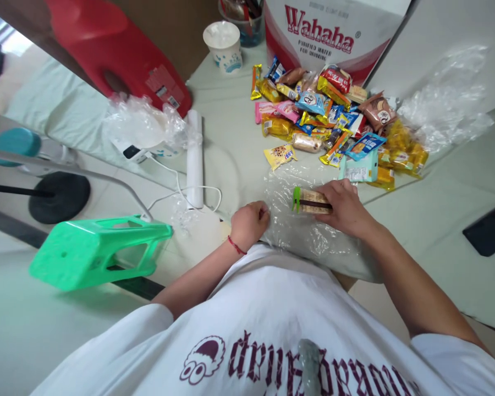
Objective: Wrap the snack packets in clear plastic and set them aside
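My right hand point(341, 208) holds a small snack bar point(311, 201) in a beige wrapper with a green end and a dark stripe, pressing it onto a clear plastic bag point(309, 234) that lies at the near edge of the table. My left hand point(249, 223) is closed on the bag's left edge. Just beyond the bag lies a pile of wrapped snacks point(334, 121) in yellow, blue, pink and brown wrappers. A single yellow cookie packet point(279, 155) sits apart from the pile, closest to the bag.
A Wahaha water carton point(334, 30) stands behind the snacks. A paper cup point(224, 45), a white tube point(194, 159), a white cable point(181, 192), crumpled plastic point(140, 124), a red stool point(115, 49) and a green stool point(99, 250) are at left. A black phone point(489, 229) lies right.
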Demonstrator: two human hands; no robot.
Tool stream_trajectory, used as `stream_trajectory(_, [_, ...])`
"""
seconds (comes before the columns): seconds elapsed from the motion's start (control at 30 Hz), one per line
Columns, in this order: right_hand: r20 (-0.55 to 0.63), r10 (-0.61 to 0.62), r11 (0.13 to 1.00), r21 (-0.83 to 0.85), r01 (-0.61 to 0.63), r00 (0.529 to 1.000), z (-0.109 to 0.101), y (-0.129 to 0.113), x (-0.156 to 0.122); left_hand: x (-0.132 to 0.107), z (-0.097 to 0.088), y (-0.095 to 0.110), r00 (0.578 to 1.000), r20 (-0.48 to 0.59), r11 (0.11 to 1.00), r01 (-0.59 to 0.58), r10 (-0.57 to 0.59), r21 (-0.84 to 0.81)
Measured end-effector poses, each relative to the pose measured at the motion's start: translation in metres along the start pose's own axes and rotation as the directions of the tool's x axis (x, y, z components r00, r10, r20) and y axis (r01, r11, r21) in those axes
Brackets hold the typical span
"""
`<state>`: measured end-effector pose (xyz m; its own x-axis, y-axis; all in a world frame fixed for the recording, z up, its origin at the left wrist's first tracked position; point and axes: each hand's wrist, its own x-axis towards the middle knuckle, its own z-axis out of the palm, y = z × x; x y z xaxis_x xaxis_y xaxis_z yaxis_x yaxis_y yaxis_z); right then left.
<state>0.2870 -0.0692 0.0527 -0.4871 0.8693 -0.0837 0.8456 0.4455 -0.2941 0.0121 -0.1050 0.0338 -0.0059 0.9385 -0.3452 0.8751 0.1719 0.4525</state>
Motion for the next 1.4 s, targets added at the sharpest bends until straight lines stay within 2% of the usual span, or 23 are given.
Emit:
stream_trajectory(0.23, [0.089, -0.044, 0.999, -0.006, 0.045, 0.995, 0.018, -0.009, 0.007, -0.001, 0.002, -0.022, 1.0, -0.008, 0.98, 0.013, -0.015, -0.198])
stream_trajectory(0.27, [0.068, -0.042, 0.999, 0.008, 0.041, 0.997, 0.017, -0.009, 0.004, -0.003, 0.003, -0.027, 0.999, -0.035, 0.977, 0.01, -0.018, -0.214])
stream_trajectory(0.33, [-0.019, -0.067, 0.996, 0.054, 0.068, 0.998, 0.01, -0.006, -0.009, -0.009, 0.004, -0.038, 0.98, -0.201, 0.982, -0.043, 0.005, -0.184])
stream_trajectory(0.37, [-0.068, -0.098, 0.991, 0.089, 0.104, 0.993, 0.006, -0.004, -0.02, -0.013, 0.004, -0.043, 0.945, -0.321, 0.986, -0.105, 0.057, -0.132])
stream_trajectory(0.4, [-0.106, -0.14, 0.98, 0.13, 0.153, 0.985, 0.002, -0.002, -0.034, -0.018, 0.004, -0.046, 0.888, -0.431, 0.978, -0.203, 0.161, -0.054])
stream_trajectory(0.43, [-0.126, -0.187, 0.964, 0.167, 0.206, 0.974, -0.001, 0.0, -0.049, -0.021, 0.003, -0.049, 0.812, -0.493, 0.941, -0.337, 0.313, 0.042])
stream_trajectory(0.47, [-0.125, -0.231, 0.948, 0.195, 0.252, 0.965, -0.001, 0.002, -0.065, -0.024, 0.003, -0.052, 0.726, -0.482, 0.86, -0.493, 0.491, 0.134])
stream_trajectory(0.53, [-0.09, -0.275, 0.935, 0.207, 0.288, 0.957, 0.006, 0.007, -0.094, -0.025, 0.0, -0.055, 0.539, -0.284, 0.6, -0.771, 0.793, 0.213])
stream_trajectory(0.57, [-0.076, -0.262, 0.942, 0.196, 0.272, 0.962, 0.013, 0.009, -0.105, -0.024, -0.001, -0.056, 0.46, -0.157, 0.484, -0.855, 0.874, 0.188])
stream_trajectory(0.6, [-0.07, -0.23, 0.953, 0.186, 0.24, 0.971, 0.019, 0.011, -0.113, -0.021, -0.003, -0.058, 0.417, -0.041, 0.418, -0.897, 0.908, 0.141])
stream_trajectory(0.67, [-0.078, -0.155, 0.963, 0.209, 0.168, 0.985, 0.029, 0.014, -0.12, -0.015, -0.005, -0.062, 0.423, 0.12, 0.419, -0.906, 0.898, 0.061])
stream_trajectory(0.77, [-0.054, -0.086, 0.935, 0.34, 0.099, 0.995, 0.023, 0.018, -0.112, -0.006, -0.008, -0.067, 0.515, 0.203, 0.527, -0.85, 0.833, -0.007])
stream_trajectory(0.83, [-0.003, -0.036, 0.907, 0.42, 0.034, 0.999, 0.007, 0.023, -0.101, -0.002, -0.01, -0.064, 0.597, 0.163, 0.613, -0.787, 0.785, -0.069])
stream_trajectory(0.9, [0.035, 0.046, 0.882, 0.467, -0.057, 0.998, -0.011, 0.032, -0.086, 0.005, -0.013, -0.056, 0.708, 0.098, 0.714, -0.686, 0.699, -0.141])
stream_trajectory(1.0, [0.075, 0.184, 0.847, 0.493, -0.197, 0.98, -0.024, 0.05, -0.058, 0.025, -0.016, -0.037, 0.913, -0.025, 0.894, -0.405, 0.408, -0.193])
stream_trajectory(1.03, [0.106, 0.222, 0.842, 0.48, -0.245, 0.969, -0.024, 0.056, -0.047, 0.034, -0.017, -0.03, 0.955, -0.073, 0.936, -0.297, 0.288, -0.187])
stream_trajectory(1.07, [0.144, 0.253, 0.848, 0.444, -0.291, 0.957, -0.022, 0.06, -0.036, 0.043, -0.018, -0.024, 0.974, -0.125, 0.964, -0.206, 0.186, -0.167])
stream_trajectory(1.1, [0.177, 0.282, 0.864, 0.381, -0.329, 0.943, -0.019, 0.064, -0.026, 0.052, -0.018, -0.019, 0.977, -0.18, 0.981, -0.138, 0.113, -0.137])
stream_trajectory(1.17, [0.206, 0.333, 0.904, 0.207, -0.373, 0.92, -0.013, 0.068, -0.011, 0.063, -0.022, -0.013, 0.953, -0.296, 0.993, -0.094, 0.069, -0.069])
stream_trajectory(1.23, [0.21, 0.344, 0.926, 0.083, -0.367, 0.915, -0.01, 0.069, -0.003, 0.064, -0.027, -0.011, 0.906, -0.387, 0.982, -0.191, 0.171, -0.013])
stream_trajectory(1.27, [0.215, 0.333, 0.933, 0.068, -0.354, 0.918, -0.01, 0.07, -0.001, 0.059, -0.03, -0.012, 0.878, -0.386, 0.953, -0.302, 0.282, 0.01])
stream_trajectory(1.33, [0.238, 0.295, 0.939, 0.106, -0.327, 0.925, -0.013, 0.072, -0.002, 0.045, -0.036, -0.015, 0.782, -0.242, 0.81, -0.586, 0.575, 0.03])
stream_trajectory(1.4, [0.251, 0.272, 0.933, 0.167, -0.318, 0.929, -0.015, 0.075, -0.004, 0.03, -0.038, -0.02, 0.597, 0.014, 0.598, -0.802, 0.802, -0.021])
